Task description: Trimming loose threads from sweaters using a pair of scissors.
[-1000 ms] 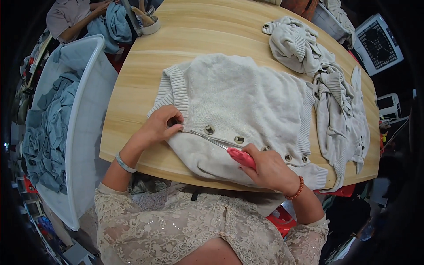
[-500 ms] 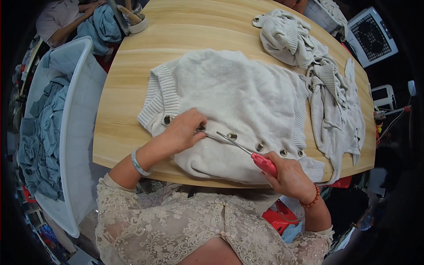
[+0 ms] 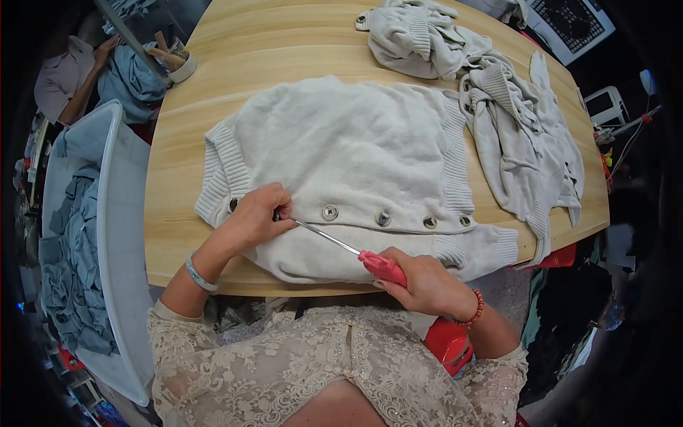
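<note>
Soft cream button-front cardigan (image 3: 348, 146), best steadied at its button band (image 3: 356, 215)

The cardigan lies flat on the wooden table (image 3: 176, 146), close to its near edge, with its button band running crosswise in front of the person. The left hand (image 3: 257, 218) rests on that band, thumb and forefinger curled narrowly beside a half-hidden button; whether they pinch cloth, one cannot tell. The right hand (image 3: 427, 286) is wrapped round the handle of pink-handled scissors (image 3: 381, 267), whose slim metal blades reach to the left fingertips.

The knit looks light, limp and stretchy, likely to ruck up if tugged and easily snagged by a sharp point. It should not be slippery. The doubled band and the ribbed edge (image 3: 455, 160) seem firmer; the hard round buttons (image 3: 329, 212) offer small, rigid spots to hold. A fingertip grip on the band, just beside a button, would probably keep loose fabric away from the blades.
</note>
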Demonstrator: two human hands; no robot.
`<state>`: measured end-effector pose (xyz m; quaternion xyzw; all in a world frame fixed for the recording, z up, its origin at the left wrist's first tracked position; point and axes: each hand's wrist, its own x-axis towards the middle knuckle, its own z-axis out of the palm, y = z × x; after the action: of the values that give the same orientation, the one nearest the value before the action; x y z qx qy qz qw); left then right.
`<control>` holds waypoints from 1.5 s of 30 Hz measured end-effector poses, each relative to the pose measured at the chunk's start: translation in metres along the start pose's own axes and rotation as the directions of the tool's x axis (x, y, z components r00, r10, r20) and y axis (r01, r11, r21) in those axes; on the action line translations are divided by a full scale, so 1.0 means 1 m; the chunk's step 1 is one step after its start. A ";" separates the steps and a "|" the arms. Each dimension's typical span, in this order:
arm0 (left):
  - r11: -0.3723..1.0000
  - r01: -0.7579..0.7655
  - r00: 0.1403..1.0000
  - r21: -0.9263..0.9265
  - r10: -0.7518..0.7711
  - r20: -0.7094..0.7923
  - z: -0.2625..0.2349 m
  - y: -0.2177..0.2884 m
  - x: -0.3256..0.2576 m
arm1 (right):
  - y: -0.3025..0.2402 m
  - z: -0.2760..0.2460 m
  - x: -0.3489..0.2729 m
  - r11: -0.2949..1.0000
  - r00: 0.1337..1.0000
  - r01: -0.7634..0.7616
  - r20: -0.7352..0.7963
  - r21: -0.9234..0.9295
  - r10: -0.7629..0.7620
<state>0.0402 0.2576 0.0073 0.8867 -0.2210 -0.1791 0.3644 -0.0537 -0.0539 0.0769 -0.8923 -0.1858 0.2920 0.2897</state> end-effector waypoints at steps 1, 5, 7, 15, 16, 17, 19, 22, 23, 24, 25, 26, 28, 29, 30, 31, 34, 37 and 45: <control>0.983 -0.143 0.987 0.116 0.150 -0.056 0.002 0.003 0.001 | 0.004 0.003 -0.004 0.994 0.999 0.042 -0.039 0.104 -0.038; 0.971 -0.222 0.965 0.087 0.232 -0.123 0.011 0.040 0.011 | 0.011 0.004 -0.025 0.979 0.984 0.045 -0.177 0.197 -0.009; 0.984 -0.174 0.980 -0.042 0.169 -0.102 0.026 0.042 0.023 | 0.016 0.002 -0.036 0.981 0.979 0.029 -0.203 0.190 0.010; 0.995 0.015 0.997 -0.101 -0.007 0.081 0.035 0.042 0.042 | 0.022 -0.005 -0.061 0.980 0.974 -0.189 -0.117 0.060 0.195; 0.997 -0.003 0.995 -0.073 0.011 0.098 0.035 0.044 0.044 | 0.022 -0.002 -0.058 0.978 0.971 -0.195 -0.126 0.067 0.202; 0.999 -0.023 0.993 -0.045 0.028 0.116 0.035 0.045 0.044 | 0.022 0.003 -0.053 0.986 0.981 -0.143 -0.119 0.083 0.152; 0.997 -0.075 0.993 -0.008 0.075 0.089 0.035 0.041 0.040 | 0.027 0.007 -0.046 0.989 0.990 -0.076 -0.111 0.125 0.090; 0.941 -0.286 0.954 0.179 0.298 -0.043 0.034 0.057 0.039 | 0.035 0.006 -0.056 0.979 0.974 0.000 -0.223 0.205 0.047; 0.846 -0.411 0.872 0.340 0.473 -0.123 0.037 0.066 0.041 | 0.036 0.005 -0.062 0.978 0.972 -0.007 -0.230 0.208 0.056; 0.873 -0.427 0.870 0.235 0.468 -0.157 0.044 0.072 0.045 | 0.035 0.003 -0.069 0.978 0.963 -0.030 -0.257 0.208 0.084; 0.938 -0.342 0.932 0.047 0.345 -0.111 0.051 0.084 0.048 | 0.037 0.001 -0.076 0.977 0.952 -0.056 -0.284 0.208 0.115; 0.963 -0.230 0.973 -0.137 0.227 -0.041 0.059 0.094 0.052 | 0.040 0.000 -0.082 0.977 0.940 -0.085 -0.309 0.194 0.143; 0.965 -0.225 0.973 -0.135 0.230 0.023 0.074 0.091 0.063 | 0.046 0.000 -0.096 0.978 0.934 -0.146 -0.305 0.148 0.185; 0.964 -0.250 0.968 -0.091 0.252 0.014 0.081 0.086 0.067 | 0.047 0.000 -0.099 0.974 0.928 -0.201 -0.299 0.103 0.223; 0.959 -0.279 0.960 -0.053 0.281 0.015 0.086 0.084 0.071 | 0.047 -0.001 -0.104 0.971 0.923 -0.213 -0.304 0.108 0.237; 0.956 -0.287 0.957 -0.058 0.289 0.025 0.087 0.083 0.073 | 0.045 -0.004 -0.107 0.957 0.928 -0.276 -0.234 0.093 0.290; 0.981 -0.176 0.975 -0.082 0.185 0.124 0.080 0.087 0.075 | 0.046 -0.003 -0.109 0.944 0.931 -0.326 -0.158 0.047 0.329; 0.966 -0.201 0.965 -0.164 0.224 0.135 0.080 0.081 0.072 | 0.050 0.004 -0.102 0.960 0.946 -0.264 -0.169 0.089 0.276; 0.925 -0.377 0.925 -0.047 0.378 0.022 0.089 0.123 0.080 | 0.068 0.009 -0.126 0.957 0.885 -0.136 -0.403 0.256 0.234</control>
<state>0.0320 0.0871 0.0248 0.8168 -0.3892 -0.1238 0.4073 -0.1440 -0.1649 0.0805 -0.9106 0.0025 0.1336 0.3911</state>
